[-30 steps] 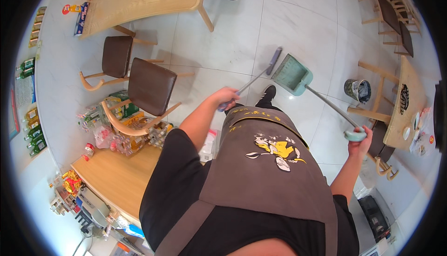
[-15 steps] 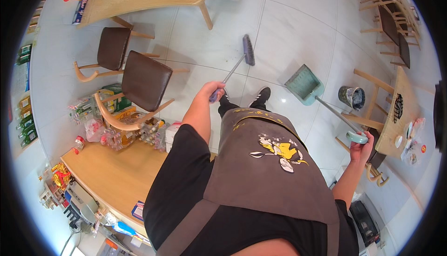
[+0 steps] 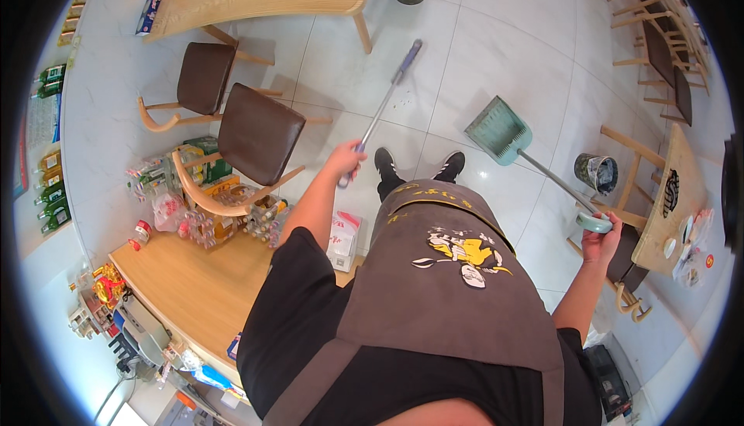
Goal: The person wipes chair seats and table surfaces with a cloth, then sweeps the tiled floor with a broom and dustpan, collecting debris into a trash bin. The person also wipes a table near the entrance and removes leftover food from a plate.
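1. Gripping a slim broom with a metal shaft and purple-grey head (image 3: pixel 380 112), the person's bare left hand (image 3: pixel 347 162) is left of centre in the frame, fingers curled closed around the handle.
2. The broom slants up and to the right, its head at upper centre over glossy white floor tiles (image 3: pixel 511 50); small dark crumbs (image 3: pixel 401 103) lie just right of its shaft.
3. At the right of the frame, the bare right hand (image 3: pixel 602 241) is closed on the pale green, rounded grip of a grey-green plastic dustpan (image 3: pixel 496 130).
4. The dustpan's scoop sits right of centre, well apart from the broom.
5. Two black shoes with white stripes (image 3: pixel 385 166) show at centre, above a brown-grey printed apron (image 3: pixel 434 310).
6. Two brown-padded wooden chairs (image 3: pixel 262 135) stand at left.
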A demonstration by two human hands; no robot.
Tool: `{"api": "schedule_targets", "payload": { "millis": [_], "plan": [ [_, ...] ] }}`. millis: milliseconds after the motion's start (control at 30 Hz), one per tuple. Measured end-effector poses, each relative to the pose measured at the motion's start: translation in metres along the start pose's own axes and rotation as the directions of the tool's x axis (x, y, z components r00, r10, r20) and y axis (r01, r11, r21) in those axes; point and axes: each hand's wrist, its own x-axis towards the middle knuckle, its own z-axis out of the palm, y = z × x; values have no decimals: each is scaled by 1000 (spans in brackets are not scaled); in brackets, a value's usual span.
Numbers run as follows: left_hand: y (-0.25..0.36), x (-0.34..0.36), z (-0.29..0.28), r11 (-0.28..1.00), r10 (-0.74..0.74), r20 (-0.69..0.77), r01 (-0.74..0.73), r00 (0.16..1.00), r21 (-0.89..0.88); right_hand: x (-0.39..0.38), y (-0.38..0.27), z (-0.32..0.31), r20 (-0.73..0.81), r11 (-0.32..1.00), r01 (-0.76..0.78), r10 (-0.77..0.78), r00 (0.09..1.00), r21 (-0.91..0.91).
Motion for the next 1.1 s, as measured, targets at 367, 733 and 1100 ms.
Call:
{"api": "schedule_targets", "payload": {
  "millis": [367, 733, 1100],
  "plan": [
    [90, 104, 23, 509, -37, -107, 110, 994, 853, -39, 53, 70, 59, 998, -59, 60, 996, -24],
    [-31, -11, -24, 232, -55, -70, 81, 996, 969, -8, 92, 108, 204, 970, -179, 212, 956, -166],
    [-53, -42, -16, 937, -34, -222, 109, 974, 332, 30, 165, 203, 224, 916, -156, 250, 942, -370]
  ]
}}
